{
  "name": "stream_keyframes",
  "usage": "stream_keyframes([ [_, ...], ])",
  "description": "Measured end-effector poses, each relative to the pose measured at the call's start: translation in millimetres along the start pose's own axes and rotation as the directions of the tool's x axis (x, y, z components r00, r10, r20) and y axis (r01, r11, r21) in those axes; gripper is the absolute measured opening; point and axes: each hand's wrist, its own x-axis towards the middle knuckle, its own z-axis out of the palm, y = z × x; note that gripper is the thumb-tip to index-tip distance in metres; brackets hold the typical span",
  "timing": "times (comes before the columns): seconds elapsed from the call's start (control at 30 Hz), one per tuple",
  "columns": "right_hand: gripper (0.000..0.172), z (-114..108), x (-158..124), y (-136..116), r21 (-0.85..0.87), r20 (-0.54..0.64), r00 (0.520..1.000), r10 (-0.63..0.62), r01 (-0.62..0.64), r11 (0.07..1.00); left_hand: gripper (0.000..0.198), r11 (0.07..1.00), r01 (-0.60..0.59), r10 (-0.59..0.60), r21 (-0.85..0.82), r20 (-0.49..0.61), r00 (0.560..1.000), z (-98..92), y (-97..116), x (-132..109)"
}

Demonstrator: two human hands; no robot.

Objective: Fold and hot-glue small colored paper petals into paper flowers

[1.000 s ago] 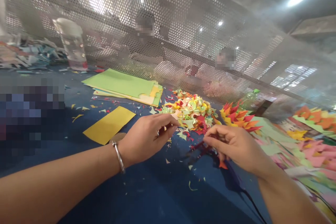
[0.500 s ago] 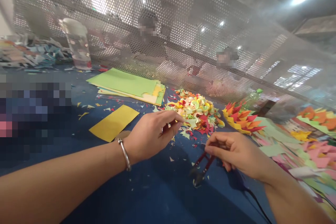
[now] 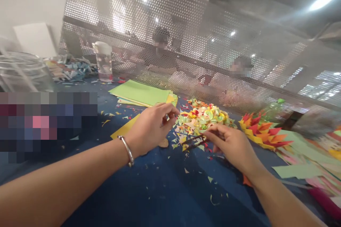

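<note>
Now the right hand [image 3: 231, 145], fingers pinched on the tool [image 3: 198, 142], has swung its prongs leftward to the near edge of the pile [image 3: 207, 117], putting scraps within reach; the left hand [image 3: 152, 129] curls loosely, contents unclear.

Scrap pile [image 3: 206, 115] on the table [image 3: 160, 195]
Sheet stack [image 3: 144, 91] to its left, folded paper [image 3: 265, 133] to its right, screen [image 3: 191, 39] behind.

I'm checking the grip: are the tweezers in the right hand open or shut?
Open: the tweezers show a gap between their prongs.
</note>
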Motion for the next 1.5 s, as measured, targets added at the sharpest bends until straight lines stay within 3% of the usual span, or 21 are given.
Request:
stream_keyframes([
  [0.1, 0.023, 5, 11, 0, -0.01, -0.026, 1.0, 0.005, -0.005, 1.0, 0.011, 0.996, 0.06, -0.067, 0.067, 0.101, 0.993, 0.0, -11, -7],
  [0.23, 0.025, 16, 13, -3, -0.009, 0.018, 1.0, 0.003, -0.003, 1.0, 0.014, 0.985, 0.045, -0.075, 0.166, 0.178, 0.981, -2.7, -26, -8],
  [0.4, 0.022, 18, 2, 0, -0.091, -0.088, 0.996, -0.009, 0.001, 0.996, 0.019, 0.969, 0.026, -0.097, 0.246, 0.278, 0.956, -17.7, -38, -5],
  [0.47, 0.021, 14, -6, 2, -0.176, -0.086, 0.992, -0.087, 0.071, 0.982, 0.021, 0.958, 0.027, -0.12, 0.285, 0.313, 0.942, -23.8, -42, -5],
  [0.6, 0.015, 10, -20, 1, -0.275, 0.083, 0.937, -0.34, 0.349, 0.896, 0.023, 0.927, 0.029, -0.173, 0.373, 0.359, 0.917, -29.1, -46, -7],
  [0.73, 0.01, 15, -29, -5, -0.338, 0.33, 0.876, -0.352, 0.458, 0.822, 0.021, 0.898, 0.008, -0.211, 0.439, 0.416, 0.884, -29.2, -41, -9],
  [0.8, 0.007, 20, -33, -8, -0.389, 0.415, 0.866, -0.28, 0.447, 0.806, 0.022, 0.874, 0.018, -0.246, 0.486, 0.409, 0.879, -32.9, -40, -8],
  [0.93, 0.015, 27, -37, -8, -0.419, 0.484, 0.857, -0.175, 0.403, 0.813, 0.028, 0.781, 0.115, -0.361, 0.613, 0.295, 0.885, -46.1, -46, -2],
  [1.1, 0.014, 27, -35, -3, -0.429, 0.465, 0.87, -0.164, 0.383, 0.818, 0.041, 0.705, 0.187, -0.495, 0.684, 0.286, 0.82, -46.6, -63, 0],
  [1.27, 0.009, 26, -33, -3, -0.435, 0.482, 0.866, -0.133, 0.368, 0.822, 0.063, 0.704, 0.179, -0.506, 0.687, 0.309, 0.806, -37.4, -68, -2],
  [1.4, 0.014, 27, -33, -1, -0.434, 0.489, 0.858, -0.153, 0.392, 0.811, 0.06, 0.722, 0.15, -0.473, 0.676, 0.323, 0.82, -36.6, -67, -3],
  [1.5, 0.015, 27, -32, 1, -0.438, 0.488, 0.858, -0.159, 0.398, 0.806, 0.052, 0.72, 0.133, -0.424, 0.681, 0.28, 0.861, -31.3, -68, 2],
])
